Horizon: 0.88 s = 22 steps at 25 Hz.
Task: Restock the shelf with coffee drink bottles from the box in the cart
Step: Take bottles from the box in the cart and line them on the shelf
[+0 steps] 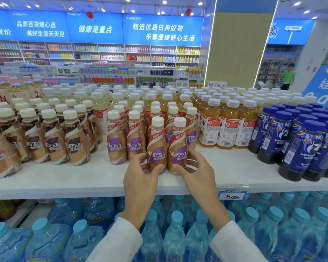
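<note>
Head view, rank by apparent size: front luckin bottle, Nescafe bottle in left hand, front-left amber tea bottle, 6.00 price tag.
1. luckin bottle, though it is nearest the camera.
2-3. Nescafe bottle in the left hand and amber tea bottle look alike; the tea stands farther back.
4. price tag.

**Side by Side at the Front**

The left coffee bottle [156, 148] and right coffee bottle [178, 148] are standing side by side on the shelf [64, 178], before the coffee rows [134, 129]. The left hand [140, 178] is gripping the first from its left, and the right hand [197, 173] is gripping the second from its right. Tea bottles [227, 127] are standing further right, and water bottles [174, 233] are standing below.
</note>
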Available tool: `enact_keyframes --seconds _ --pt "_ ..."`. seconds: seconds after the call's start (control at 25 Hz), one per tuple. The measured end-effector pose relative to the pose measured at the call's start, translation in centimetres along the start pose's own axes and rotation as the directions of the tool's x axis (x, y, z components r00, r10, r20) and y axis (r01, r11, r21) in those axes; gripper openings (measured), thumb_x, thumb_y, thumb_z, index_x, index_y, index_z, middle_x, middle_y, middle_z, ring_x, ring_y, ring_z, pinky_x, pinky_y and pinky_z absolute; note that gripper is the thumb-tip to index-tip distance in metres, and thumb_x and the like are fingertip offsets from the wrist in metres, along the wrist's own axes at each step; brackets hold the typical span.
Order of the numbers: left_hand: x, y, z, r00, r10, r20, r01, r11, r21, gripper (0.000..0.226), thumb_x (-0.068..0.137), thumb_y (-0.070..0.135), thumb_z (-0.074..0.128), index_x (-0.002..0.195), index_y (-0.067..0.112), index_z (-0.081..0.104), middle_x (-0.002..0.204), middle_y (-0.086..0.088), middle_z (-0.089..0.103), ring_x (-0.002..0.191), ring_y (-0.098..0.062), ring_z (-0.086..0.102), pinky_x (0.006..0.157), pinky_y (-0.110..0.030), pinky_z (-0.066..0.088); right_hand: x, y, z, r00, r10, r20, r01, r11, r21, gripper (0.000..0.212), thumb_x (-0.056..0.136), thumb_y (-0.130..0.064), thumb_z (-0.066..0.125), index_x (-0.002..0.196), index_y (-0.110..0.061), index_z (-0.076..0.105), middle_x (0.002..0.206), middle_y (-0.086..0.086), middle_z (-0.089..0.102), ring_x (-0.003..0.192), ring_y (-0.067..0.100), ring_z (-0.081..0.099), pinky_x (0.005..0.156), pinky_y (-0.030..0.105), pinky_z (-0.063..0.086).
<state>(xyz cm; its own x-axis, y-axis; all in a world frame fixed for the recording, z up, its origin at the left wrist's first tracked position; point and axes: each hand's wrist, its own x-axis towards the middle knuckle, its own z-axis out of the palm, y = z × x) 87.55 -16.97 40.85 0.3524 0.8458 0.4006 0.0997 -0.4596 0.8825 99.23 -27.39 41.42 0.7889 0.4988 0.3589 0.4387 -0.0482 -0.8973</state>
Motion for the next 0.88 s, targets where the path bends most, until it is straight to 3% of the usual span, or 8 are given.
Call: enact_keyframes --seconds 0.12,0.36,0.6,0.8,0.88 --pt "0.9 0.0 1.0 0.999 0.030 -0.039 -0.028 0.997 0.072 0.051 0.084 0.032 0.081 0.126 0.021 0.055 0.118 0.010 0.050 0.105 -0.013 0.063 0.094 -0.039 0.057 1.3 -0.3 0.5 1.000 -0.006 0.029 0.007 1.000 -0.018 0.058 0.081 -0.023 0.082 0.135 -0.024 0.060 0.119 -0.008 0.069 0.101 0.000 0.064 0.076 0.007 0.049" --pt "1.8 -0.1 2.4 0.997 0.050 -0.065 -0.039 0.985 0.168 0.037 0.093 0.031 0.070 0.124 0.022 0.051 0.124 0.000 0.058 0.108 -0.018 0.059 0.095 -0.039 0.053 2.9 -0.5 1.2 0.998 -0.026 0.050 0.029 0.998 -0.056 0.057 0.084 -0.022 0.079 0.137 -0.023 0.059 0.119 -0.010 0.068 0.102 0.005 0.063 0.077 0.004 0.043" --pt "1.8 0.2 2.9 0.996 0.012 -0.084 0.009 0.969 0.247 0.034 0.097 0.035 0.064 0.125 0.021 0.051 0.130 -0.001 0.053 0.111 -0.020 0.058 0.086 -0.028 0.044 3.8 0.4 2.1 0.999 -0.029 0.036 0.031 0.997 -0.071 0.062 0.085 -0.027 0.079 0.142 -0.020 0.054 0.130 -0.005 0.065 0.114 0.011 0.062 0.091 0.017 0.049" --pt "1.8 -0.1 3.0 0.996 0.006 -0.086 0.017 0.962 0.274 0.034 0.098 0.037 0.062 0.125 0.021 0.051 0.131 0.000 0.053 0.113 -0.020 0.058 0.086 -0.027 0.040 4.0 1.1 2.4 0.999 -0.032 0.037 0.035 0.995 -0.089 0.065 0.087 -0.031 0.076 0.146 -0.021 0.050 0.135 -0.005 0.062 0.119 0.012 0.060 0.093 0.018 0.049" --pt "1.8 -0.1 3.0 0.996 0.014 -0.088 0.011 0.962 0.274 0.033 0.098 0.038 0.061 0.124 0.021 0.051 0.131 0.001 0.053 0.113 -0.020 0.058 0.086 -0.026 0.039 4.1 1.5 2.7 0.998 -0.049 0.027 0.052 0.992 -0.119 0.064 0.088 -0.033 0.075 0.146 -0.023 0.049 0.135 -0.005 0.061 0.120 0.013 0.059 0.098 0.026 0.051"
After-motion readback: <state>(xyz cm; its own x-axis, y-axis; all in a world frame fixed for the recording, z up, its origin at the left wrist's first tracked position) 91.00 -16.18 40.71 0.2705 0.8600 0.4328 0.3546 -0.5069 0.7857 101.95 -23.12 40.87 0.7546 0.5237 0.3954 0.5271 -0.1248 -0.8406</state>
